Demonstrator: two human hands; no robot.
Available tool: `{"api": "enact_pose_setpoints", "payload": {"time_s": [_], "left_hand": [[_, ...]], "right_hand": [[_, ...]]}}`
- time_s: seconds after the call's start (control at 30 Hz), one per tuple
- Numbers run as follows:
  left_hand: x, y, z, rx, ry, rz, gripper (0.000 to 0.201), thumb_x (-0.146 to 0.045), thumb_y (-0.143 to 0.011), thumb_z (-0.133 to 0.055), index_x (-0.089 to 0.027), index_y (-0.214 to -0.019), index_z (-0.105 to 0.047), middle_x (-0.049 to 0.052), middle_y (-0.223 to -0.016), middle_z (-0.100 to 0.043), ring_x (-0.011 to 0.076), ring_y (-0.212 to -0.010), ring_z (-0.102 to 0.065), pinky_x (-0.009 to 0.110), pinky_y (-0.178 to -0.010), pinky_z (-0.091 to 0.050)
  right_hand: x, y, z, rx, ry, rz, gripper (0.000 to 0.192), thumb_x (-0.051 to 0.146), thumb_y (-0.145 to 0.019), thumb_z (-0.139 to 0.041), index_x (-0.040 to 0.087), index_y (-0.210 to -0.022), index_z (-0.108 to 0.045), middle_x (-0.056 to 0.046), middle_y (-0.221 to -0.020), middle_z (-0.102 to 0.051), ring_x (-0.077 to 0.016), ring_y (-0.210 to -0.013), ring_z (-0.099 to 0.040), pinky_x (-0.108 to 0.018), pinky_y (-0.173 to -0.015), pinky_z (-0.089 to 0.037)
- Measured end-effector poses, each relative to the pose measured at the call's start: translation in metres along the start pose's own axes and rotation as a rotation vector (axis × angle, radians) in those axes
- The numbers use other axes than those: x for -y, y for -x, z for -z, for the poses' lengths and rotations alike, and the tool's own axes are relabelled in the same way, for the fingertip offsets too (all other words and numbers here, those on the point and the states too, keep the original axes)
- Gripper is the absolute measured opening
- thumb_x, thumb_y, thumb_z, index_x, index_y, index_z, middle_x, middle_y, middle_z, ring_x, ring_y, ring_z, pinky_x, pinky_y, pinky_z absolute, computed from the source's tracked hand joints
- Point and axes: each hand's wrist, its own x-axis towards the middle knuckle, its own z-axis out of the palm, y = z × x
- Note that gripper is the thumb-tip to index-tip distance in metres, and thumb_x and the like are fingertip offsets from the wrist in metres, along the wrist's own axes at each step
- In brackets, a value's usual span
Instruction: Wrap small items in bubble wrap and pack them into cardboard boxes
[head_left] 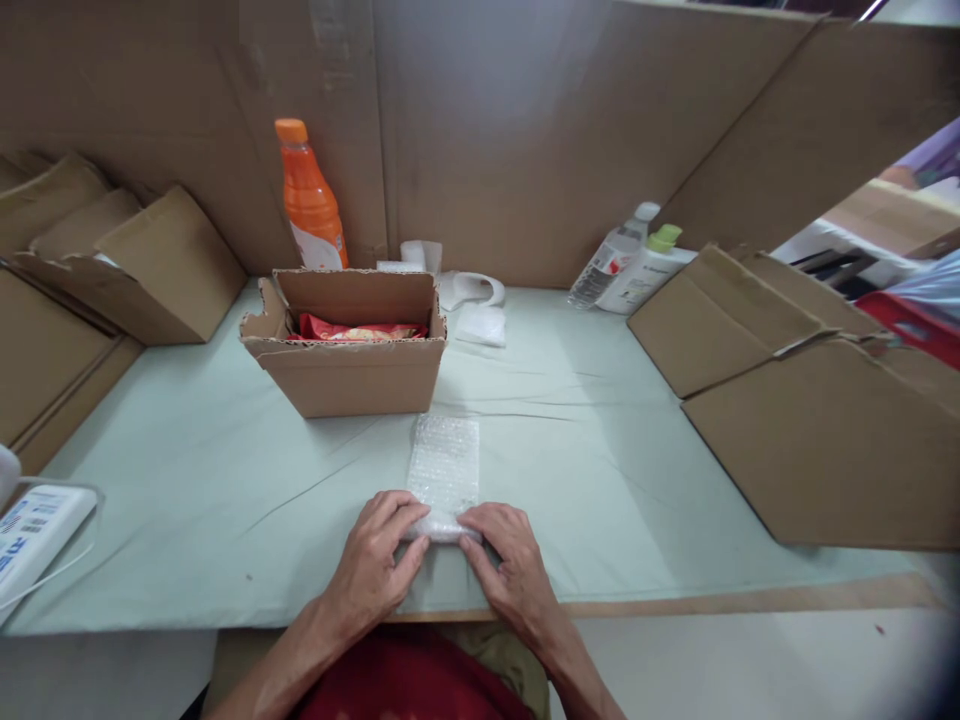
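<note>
A strip of bubble wrap lies flat on the pale green cloth near the table's front edge. Its near end is rolled up, and both hands grip that roll from the two sides. My left hand pinches the roll's left end between thumb and fingers. On the right end, my right hand does the same, thumb below and fingers on top. Whether anything sits inside the roll cannot be seen. Just beyond the strip stands an open cardboard box with red packets in it.
An orange bottle stands behind the box, beside white items. A clear bottle and a green-capped white bottle lean at the back right. Cardboard boxes stand left and right. A white device with cables lies front left.
</note>
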Motion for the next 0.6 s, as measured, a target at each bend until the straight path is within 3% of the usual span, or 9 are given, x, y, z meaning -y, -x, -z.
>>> {"api": "enact_pose_setpoints", "payload": {"time_s": [0.27,0.43,0.6], "left_hand": [[0.006,0.0,-0.005,0.002,-0.11,-0.028,0.027,-0.01,-0.092,-0.053,-0.018,-0.116,-0.062,0.01,-0.106,-0.064,0.0235,-0.101,-0.058,0.039,-0.087,-0.051],[0.012,-0.008,-0.005,0.04,-0.116,-0.027,0.024,-0.012,-0.093,-0.053,-0.018,-0.114,-0.063,0.009,-0.105,-0.065,0.0232,-0.099,-0.058,0.039,-0.087,-0.05],[0.013,-0.012,-0.006,0.052,-0.125,-0.017,0.024,-0.013,-0.093,-0.052,-0.019,-0.112,-0.064,0.008,-0.103,-0.066,0.0231,-0.097,-0.058,0.04,-0.087,-0.05]], "right_hand": [[-0.001,-0.01,-0.014,-0.088,0.158,-0.025,0.021,0.018,-0.096,-0.052,0.022,-0.115,-0.061,-0.008,-0.104,-0.07,-0.0245,-0.098,-0.06,-0.04,-0.083,-0.046],[0.001,-0.005,-0.015,-0.103,0.19,0.02,0.034,0.017,-0.094,-0.055,0.022,-0.127,-0.056,-0.011,-0.124,-0.063,-0.027,-0.114,-0.056,-0.044,-0.091,-0.047],[-0.001,-0.007,-0.013,-0.05,0.173,0.01,0.03,0.015,-0.094,-0.055,0.023,-0.122,-0.058,-0.009,-0.112,-0.066,-0.0258,-0.107,-0.058,-0.042,-0.087,-0.047]]}}
